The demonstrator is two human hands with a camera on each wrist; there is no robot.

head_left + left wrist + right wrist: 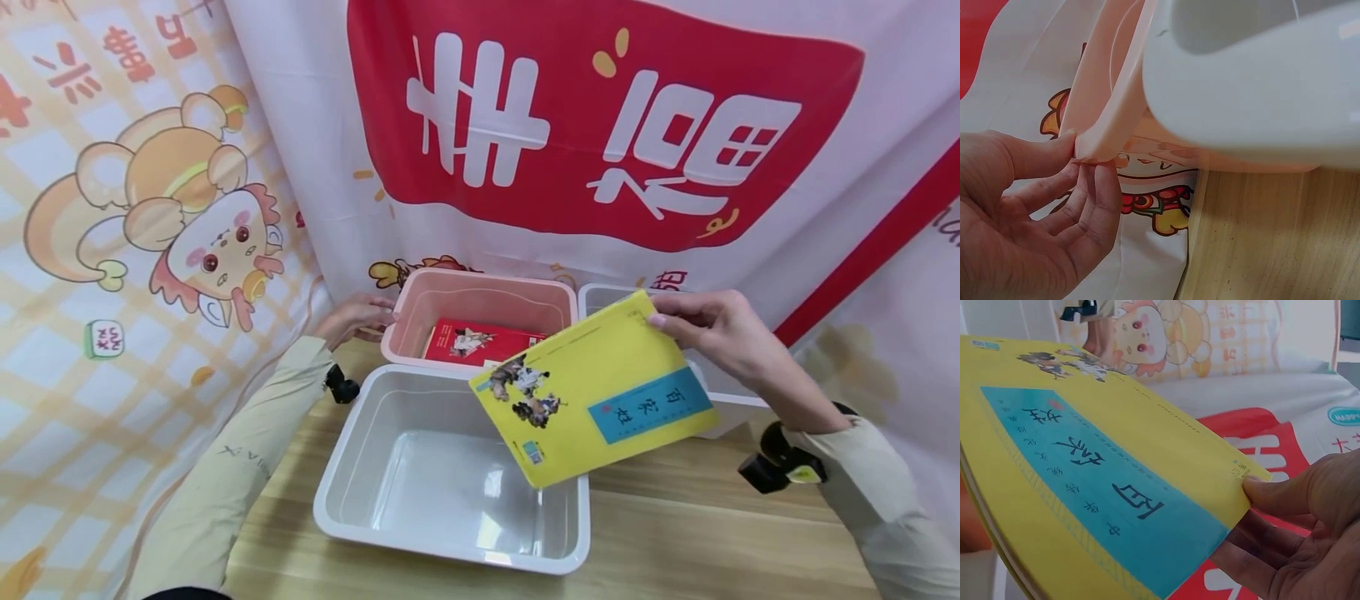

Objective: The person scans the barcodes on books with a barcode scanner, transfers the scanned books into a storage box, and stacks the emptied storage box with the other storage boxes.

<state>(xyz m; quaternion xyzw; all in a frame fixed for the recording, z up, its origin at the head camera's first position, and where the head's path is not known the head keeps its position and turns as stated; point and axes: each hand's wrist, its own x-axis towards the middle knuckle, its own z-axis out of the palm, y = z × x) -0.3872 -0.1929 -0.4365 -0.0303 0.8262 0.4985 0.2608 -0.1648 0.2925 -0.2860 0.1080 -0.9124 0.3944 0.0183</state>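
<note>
A yellow book (pixel 577 375) with a blue title panel is pinched at one corner by my right hand (pixel 720 333), thumb on the cover and fingers behind. It hangs tilted above the right part of a light grey bin (pixel 450 550). In the right wrist view the book (pixel 1166 444) fills much of the picture. My left hand (pixel 358 317) grips the left rim of a pink bin (pixel 487 287); the left wrist view shows thumb on top and fingers (pixel 1100 194) beneath the rim. Inside the pink bin lies a red book (pixel 480 340), partly hidden by the yellow one.
A white bin (pixel 600 296) stands beside the pink one, partly behind the yellow book and right hand. All bins rest on a wooden table (pixel 675 533). Printed cloth hangs (pixel 315 167) behind and at the left, close to the bins.
</note>
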